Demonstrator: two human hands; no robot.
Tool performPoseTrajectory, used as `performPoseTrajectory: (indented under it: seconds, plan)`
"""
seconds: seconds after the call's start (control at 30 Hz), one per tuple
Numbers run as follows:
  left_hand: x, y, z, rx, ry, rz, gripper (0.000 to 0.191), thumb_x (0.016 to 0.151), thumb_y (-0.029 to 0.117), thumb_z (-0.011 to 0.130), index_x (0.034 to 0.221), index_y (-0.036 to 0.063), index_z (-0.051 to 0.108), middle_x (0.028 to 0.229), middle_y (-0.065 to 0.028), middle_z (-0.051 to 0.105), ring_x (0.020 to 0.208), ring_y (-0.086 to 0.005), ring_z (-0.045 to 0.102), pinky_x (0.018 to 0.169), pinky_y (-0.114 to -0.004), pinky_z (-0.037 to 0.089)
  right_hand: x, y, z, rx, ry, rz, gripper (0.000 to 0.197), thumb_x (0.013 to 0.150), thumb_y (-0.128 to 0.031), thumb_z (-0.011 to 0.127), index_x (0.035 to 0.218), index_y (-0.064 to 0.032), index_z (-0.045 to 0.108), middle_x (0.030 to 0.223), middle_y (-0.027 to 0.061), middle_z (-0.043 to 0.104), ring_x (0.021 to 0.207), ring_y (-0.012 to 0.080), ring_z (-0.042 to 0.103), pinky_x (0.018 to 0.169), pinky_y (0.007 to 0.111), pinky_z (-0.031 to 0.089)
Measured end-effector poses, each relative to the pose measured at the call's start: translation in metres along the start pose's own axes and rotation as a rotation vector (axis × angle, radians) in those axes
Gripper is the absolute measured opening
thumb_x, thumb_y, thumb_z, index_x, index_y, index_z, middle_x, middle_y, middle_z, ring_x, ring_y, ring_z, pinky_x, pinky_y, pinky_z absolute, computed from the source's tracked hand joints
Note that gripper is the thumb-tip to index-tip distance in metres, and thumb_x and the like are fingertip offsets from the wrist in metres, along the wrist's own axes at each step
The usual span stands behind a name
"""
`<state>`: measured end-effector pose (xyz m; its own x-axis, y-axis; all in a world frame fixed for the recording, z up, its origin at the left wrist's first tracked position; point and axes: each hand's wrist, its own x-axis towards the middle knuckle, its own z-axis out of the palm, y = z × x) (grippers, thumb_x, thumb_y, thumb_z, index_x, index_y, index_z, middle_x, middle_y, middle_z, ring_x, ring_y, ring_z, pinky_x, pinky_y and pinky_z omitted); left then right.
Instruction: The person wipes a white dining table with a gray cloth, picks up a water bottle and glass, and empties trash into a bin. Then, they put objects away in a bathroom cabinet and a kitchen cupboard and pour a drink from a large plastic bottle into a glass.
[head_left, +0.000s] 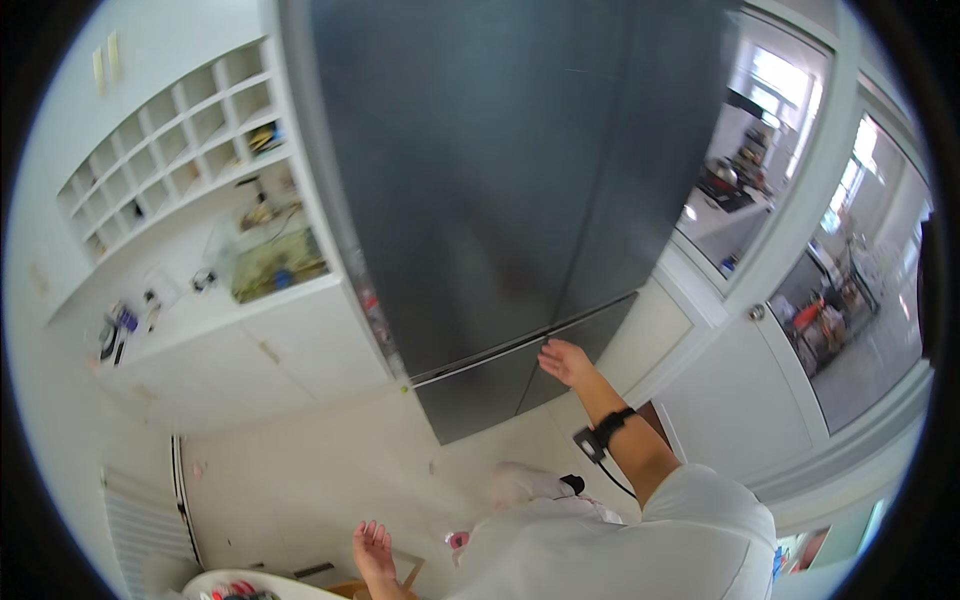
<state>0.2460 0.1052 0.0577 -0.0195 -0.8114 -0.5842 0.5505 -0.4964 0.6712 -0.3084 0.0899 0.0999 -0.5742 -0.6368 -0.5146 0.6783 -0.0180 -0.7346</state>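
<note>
A tall dark grey refrigerator (480, 187) with two upper doors stands before me. Below a dark horizontal gap (495, 349) sits its lower section (480, 409), split by a vertical seam. My right hand (564, 363) reaches out to this gap near the seam, fingers extended and nothing held. Whether the fingertips touch the door edge, I cannot tell. A black strap with a small device (596, 442) and a cable is on my right forearm. Low in the view, my left hand (373, 551) is raised above the floor, palm visible, fingers loosely apart and holding nothing.
White cabinets (247, 360) with cubby shelves (172, 142) and a glass tank (277, 262) line the left. A white-framed glass door (795, 405) stands at right. Near my left hand is a round table's edge (202, 581) bearing objects. A radiator (146, 532) is at lower left.
</note>
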Motion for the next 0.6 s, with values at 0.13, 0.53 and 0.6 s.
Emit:
performPoseTrajectory:
  seconds: [0.13, 0.53, 0.6]
  plan:
    - [0.024, -0.033, 0.063, 0.119, -0.161, 0.003, 0.045, 0.090, 0.037, 0.052, 0.125, 0.0101, 0.049, 0.119, -0.0058, 0.052, 0.110, -0.0245, 0.048, 0.097, -0.039, 0.035, 0.113, -0.059, -0.104, 0.390, 0.246, -0.076, 0.032, 0.093, -0.025, 0.052, 0.119, -0.0080, 0.049, 0.093, 0.0086, 0.059, 0.079, 0.0242, 0.058, 0.077, 0.041, 0.050]
    - [-0.080, -0.150, 0.338, 0.146, -0.534, -0.012, 0.032, 0.090, 0.029, 0.054, 0.114, 0.0072, 0.053, 0.106, -0.0107, 0.059, 0.097, -0.0263, 0.057, 0.087, -0.040, 0.045, 0.169, -0.043, -0.087, 0.561, 0.039, 0.274, 0.083, 0.087, -0.071, 0.022, 0.145, -0.0128, 0.022, 0.150, 0.0074, 0.026, 0.137, 0.0254, 0.025, 0.110, 0.045, 0.018]
    - [-0.116, -0.163, 0.378, 0.196, -0.633, -0.011, 0.033, 0.091, 0.027, 0.053, 0.115, 0.0052, 0.052, 0.107, -0.0121, 0.059, 0.100, -0.0273, 0.057, 0.089, -0.041, 0.045, 0.164, -0.046, -0.109, 0.491, -0.083, 0.240, 0.085, 0.085, -0.074, 0.021, 0.146, -0.0139, 0.019, 0.151, 0.0067, 0.023, 0.138, 0.0226, 0.024, 0.111, 0.041, 0.016]
